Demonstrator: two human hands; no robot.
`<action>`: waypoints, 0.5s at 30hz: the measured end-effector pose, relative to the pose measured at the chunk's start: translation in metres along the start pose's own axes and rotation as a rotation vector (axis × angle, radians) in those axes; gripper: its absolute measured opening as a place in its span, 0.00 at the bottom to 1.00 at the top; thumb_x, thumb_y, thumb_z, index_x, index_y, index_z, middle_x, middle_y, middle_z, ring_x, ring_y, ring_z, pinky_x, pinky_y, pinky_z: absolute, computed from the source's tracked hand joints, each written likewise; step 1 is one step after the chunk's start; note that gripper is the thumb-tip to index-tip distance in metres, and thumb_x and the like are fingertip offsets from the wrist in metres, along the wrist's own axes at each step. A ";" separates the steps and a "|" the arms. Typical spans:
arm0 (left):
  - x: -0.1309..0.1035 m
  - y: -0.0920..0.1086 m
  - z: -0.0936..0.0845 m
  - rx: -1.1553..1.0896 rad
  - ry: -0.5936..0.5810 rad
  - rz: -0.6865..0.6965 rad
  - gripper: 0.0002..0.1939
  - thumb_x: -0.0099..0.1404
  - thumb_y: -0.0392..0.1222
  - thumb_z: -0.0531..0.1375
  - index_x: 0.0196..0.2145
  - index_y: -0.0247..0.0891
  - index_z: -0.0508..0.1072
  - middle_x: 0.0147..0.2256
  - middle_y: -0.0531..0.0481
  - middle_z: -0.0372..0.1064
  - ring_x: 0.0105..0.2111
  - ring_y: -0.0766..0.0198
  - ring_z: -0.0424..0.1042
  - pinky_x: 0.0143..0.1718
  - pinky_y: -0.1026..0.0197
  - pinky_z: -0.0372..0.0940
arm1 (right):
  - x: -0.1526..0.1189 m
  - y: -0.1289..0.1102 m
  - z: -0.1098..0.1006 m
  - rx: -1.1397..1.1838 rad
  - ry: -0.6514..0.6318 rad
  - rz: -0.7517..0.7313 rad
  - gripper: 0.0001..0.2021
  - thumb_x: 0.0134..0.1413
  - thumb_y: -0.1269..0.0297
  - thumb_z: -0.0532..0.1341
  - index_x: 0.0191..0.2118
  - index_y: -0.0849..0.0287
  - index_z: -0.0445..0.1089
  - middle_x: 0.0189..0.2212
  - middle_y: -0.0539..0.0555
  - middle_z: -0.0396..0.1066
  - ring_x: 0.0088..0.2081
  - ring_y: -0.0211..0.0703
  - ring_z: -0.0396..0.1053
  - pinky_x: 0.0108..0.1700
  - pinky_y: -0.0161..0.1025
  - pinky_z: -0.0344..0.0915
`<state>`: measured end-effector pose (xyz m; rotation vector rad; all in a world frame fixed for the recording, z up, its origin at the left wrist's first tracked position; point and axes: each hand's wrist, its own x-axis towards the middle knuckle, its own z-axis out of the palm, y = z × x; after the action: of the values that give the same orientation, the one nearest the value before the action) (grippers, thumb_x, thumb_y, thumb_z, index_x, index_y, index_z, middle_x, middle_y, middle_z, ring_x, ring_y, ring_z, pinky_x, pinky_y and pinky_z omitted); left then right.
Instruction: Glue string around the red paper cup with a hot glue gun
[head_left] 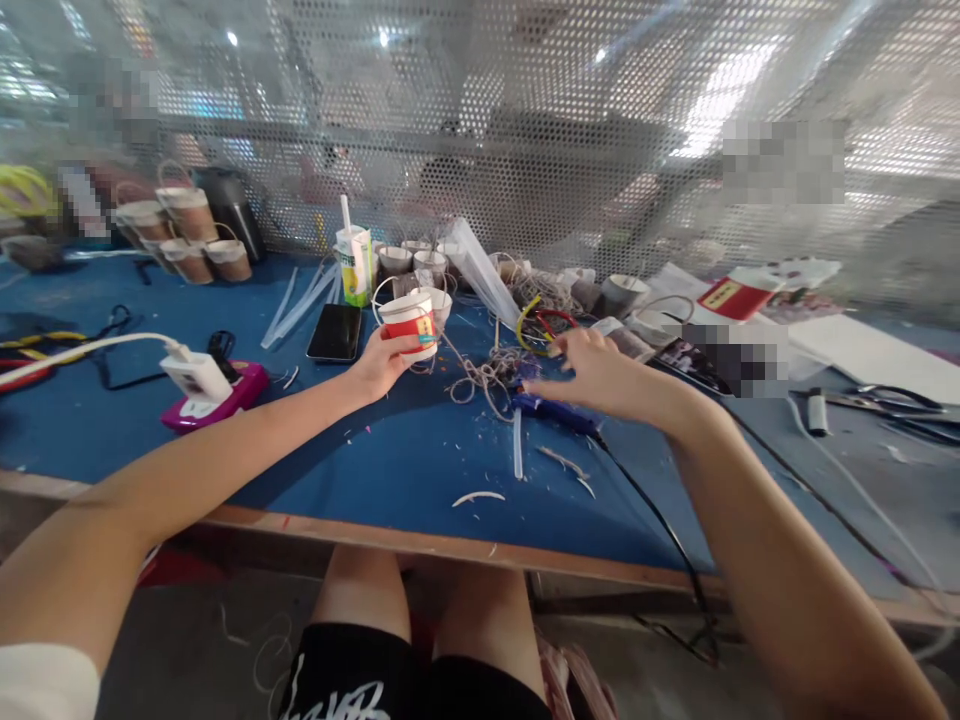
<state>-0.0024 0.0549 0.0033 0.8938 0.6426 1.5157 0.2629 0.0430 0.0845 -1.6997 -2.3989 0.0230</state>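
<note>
My left hand (382,363) is closed on a small white cup (409,325) with a red band and a thin looped handle, held above the blue table. To the right, my right hand (592,372) is over a blue glue gun (556,411), its thumb and fingers apart with nothing visible between them. A clear glue stick (517,443) extends from near the gun toward the front edge. Tangled grey twine (487,382) lies between the hands, and yellow-handled pliers (527,328) rest just behind my right fingers.
A phone (334,333), drink carton (354,266) and purple power strip (215,396) are on the left. Small cups (189,213) stand stacked farther back. Scissors (892,400) lie at the right. The glue gun's black cord (652,505) crosses the table's front edge (480,545).
</note>
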 end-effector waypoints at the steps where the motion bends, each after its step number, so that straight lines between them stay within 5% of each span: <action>1: 0.001 0.000 0.000 -0.029 0.033 0.030 0.17 0.43 0.33 0.68 0.35 0.36 0.75 0.32 0.51 0.76 0.36 0.64 0.74 0.44 0.59 0.68 | -0.004 0.004 0.001 -0.049 -0.072 -0.004 0.26 0.39 0.47 0.68 0.40 0.61 0.65 0.42 0.64 0.66 0.46 0.64 0.67 0.46 0.56 0.68; 6: 0.000 0.002 0.003 -0.172 0.221 0.091 0.13 0.46 0.37 0.65 0.33 0.39 0.72 0.29 0.55 0.74 0.34 0.65 0.73 0.44 0.60 0.68 | -0.024 0.001 0.021 -0.172 -0.149 0.008 0.14 0.41 0.64 0.63 0.37 0.62 0.64 0.41 0.66 0.66 0.44 0.62 0.70 0.44 0.50 0.69; 9: -0.002 0.004 0.006 -0.176 0.211 0.047 0.14 0.45 0.38 0.65 0.33 0.39 0.72 0.30 0.54 0.74 0.35 0.64 0.73 0.45 0.59 0.68 | -0.027 0.002 0.027 -0.119 -0.097 0.082 0.12 0.43 0.66 0.63 0.36 0.63 0.65 0.40 0.67 0.68 0.38 0.59 0.72 0.39 0.48 0.70; 15: -0.001 0.001 -0.001 -0.143 0.123 0.022 0.16 0.48 0.41 0.65 0.37 0.40 0.70 0.31 0.54 0.74 0.37 0.63 0.73 0.47 0.58 0.68 | -0.024 0.036 0.008 -0.005 0.290 0.076 0.06 0.48 0.64 0.59 0.31 0.61 0.69 0.32 0.65 0.71 0.33 0.55 0.71 0.36 0.49 0.67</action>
<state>-0.0033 0.0543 0.0036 0.7054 0.6061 1.6244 0.3027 0.0340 0.0679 -1.6661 -2.1256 -0.2038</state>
